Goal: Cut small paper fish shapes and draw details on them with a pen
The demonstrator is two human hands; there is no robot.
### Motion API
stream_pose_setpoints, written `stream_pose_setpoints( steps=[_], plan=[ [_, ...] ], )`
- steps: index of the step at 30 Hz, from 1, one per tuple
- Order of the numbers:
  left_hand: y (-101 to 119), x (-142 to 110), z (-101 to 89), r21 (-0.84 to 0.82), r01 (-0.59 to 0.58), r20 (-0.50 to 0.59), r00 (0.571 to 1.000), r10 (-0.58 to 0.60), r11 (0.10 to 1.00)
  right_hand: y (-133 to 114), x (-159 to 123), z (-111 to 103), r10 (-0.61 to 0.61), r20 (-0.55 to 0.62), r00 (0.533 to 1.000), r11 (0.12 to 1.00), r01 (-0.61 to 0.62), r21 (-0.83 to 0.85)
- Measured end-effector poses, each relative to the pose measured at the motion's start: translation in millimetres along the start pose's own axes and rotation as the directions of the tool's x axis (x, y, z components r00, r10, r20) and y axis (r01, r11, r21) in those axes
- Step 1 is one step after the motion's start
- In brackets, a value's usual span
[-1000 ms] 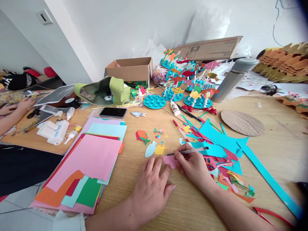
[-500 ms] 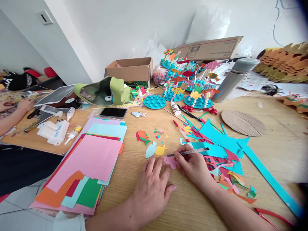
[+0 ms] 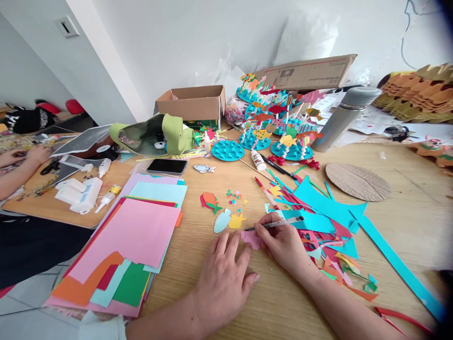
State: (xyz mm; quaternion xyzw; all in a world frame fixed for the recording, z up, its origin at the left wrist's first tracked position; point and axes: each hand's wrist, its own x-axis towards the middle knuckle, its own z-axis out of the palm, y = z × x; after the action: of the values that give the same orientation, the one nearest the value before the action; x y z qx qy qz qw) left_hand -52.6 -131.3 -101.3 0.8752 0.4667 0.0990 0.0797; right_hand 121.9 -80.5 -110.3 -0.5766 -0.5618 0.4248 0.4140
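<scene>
My right hand (image 3: 283,248) grips a slim white pen (image 3: 279,223), its tip resting at the top of a small pink paper cutout (image 3: 251,239). The right fingers also touch that cutout, which lies on the wooden table (image 3: 283,311). My left hand (image 3: 222,278) rests flat and open on the table, its fingertips just left of the pink piece. Close above it lie a pale blue paper fish (image 3: 222,221), a yellow paper cutout (image 3: 236,220) and a red-orange paper fish (image 3: 209,200).
Stacked coloured paper sheets (image 3: 123,236) lie left of my hands, and cyan and red paper scraps (image 3: 318,212) lie right. Teal discs holding paper fish on sticks (image 3: 227,150) stand behind. A co-worker's hand (image 3: 37,155) works on a board at far left.
My right hand and the pen have shifted slightly, with the pen's far end dipping a little. The pink cutout and my left hand stay nearly in place.
</scene>
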Motion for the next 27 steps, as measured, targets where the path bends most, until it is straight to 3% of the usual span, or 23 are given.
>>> stream_pose_setpoints(
  steps=[27],
  plan=[
    [0.4, 0.4, -1.6, -0.007, 0.012, 0.026, 1.0, -0.012, 1.0, 1.7, 1.2, 0.3, -0.016, 0.004, 1.0, 0.998, 0.016, -0.056]
  ],
)
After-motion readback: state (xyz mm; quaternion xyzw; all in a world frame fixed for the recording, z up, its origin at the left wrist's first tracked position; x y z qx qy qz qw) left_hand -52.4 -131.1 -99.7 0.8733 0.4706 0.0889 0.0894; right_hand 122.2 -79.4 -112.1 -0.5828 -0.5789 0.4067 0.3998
